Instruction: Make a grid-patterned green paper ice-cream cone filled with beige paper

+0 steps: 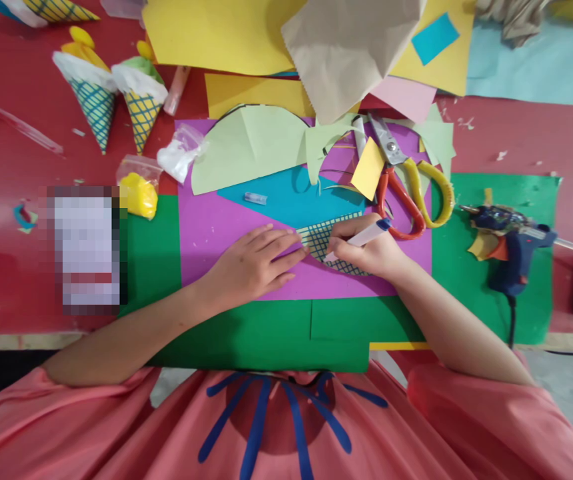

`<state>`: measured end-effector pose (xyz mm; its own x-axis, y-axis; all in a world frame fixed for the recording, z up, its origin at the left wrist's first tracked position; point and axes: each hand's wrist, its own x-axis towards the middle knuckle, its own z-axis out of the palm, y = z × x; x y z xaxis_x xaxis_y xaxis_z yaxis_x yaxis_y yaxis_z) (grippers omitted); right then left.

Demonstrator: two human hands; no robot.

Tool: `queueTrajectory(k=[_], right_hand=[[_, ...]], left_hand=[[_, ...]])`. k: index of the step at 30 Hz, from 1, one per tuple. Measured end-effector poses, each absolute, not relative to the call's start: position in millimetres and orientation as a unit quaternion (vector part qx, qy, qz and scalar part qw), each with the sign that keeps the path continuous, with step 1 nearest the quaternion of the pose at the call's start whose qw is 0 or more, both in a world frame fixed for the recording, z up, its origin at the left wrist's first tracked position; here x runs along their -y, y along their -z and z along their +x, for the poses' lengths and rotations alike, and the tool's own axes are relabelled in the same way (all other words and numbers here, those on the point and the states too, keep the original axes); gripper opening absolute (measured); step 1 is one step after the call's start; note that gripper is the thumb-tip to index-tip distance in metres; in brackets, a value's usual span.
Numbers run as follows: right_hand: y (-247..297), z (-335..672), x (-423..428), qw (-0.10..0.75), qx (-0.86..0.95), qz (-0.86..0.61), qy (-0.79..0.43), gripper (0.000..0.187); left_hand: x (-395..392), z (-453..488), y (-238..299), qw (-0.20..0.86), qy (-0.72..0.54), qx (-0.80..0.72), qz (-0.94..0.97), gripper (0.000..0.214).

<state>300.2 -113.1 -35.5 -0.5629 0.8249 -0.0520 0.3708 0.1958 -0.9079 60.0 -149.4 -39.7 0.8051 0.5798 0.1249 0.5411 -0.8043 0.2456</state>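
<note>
My right hand [379, 250] grips a white marker [365, 235] with a dark blue end. Its tip is hidden by my fingers, over a light green, fan-shaped paper piece [320, 240] covered in dark crossing lines. Flat beside that piece lies my left hand [249, 263], fingers stretched out and fingertips at its narrow left end. Under both hands is a purple sheet [206, 247]. A blue paper piece [266, 183] lies just beyond, with a small clear cap [255, 198] on it. Scissors [401, 180] with red and yellow handles rest behind my right hand.
A glue gun [516, 257] lies at the right on a green sheet [266, 340]. Two paper ice-cream cones [94, 107], bags of white clay [179, 157] and yellow clay [139, 193], and a blurred-out phone-like object [86, 247] are at left. Light green offcuts [251, 143] and yellow sheets [216, 33] lie behind.
</note>
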Motion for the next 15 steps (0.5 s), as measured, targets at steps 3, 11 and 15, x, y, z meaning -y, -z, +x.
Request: queueTrajectory(k=[3, 11, 15], right_hand=[[34.4, 301.4, 112.1, 0.245, 0.704, -0.417, -0.519, 0.025], [37.8, 295.4, 117.0, 0.318, 0.692, -0.443, -0.473, 0.022], [40.7, 293.3, 117.9, 0.311, 0.681, -0.465, -0.472, 0.023]], left_hand=[[149.3, 60.2, 39.3, 0.102, -0.092, -0.297, 0.945, 0.037], [149.5, 59.3, 39.1, 0.122, -0.094, -0.303, 0.941, 0.042], [149.0, 60.3, 38.1, 0.114, -0.087, -0.307, 0.941, 0.039]])
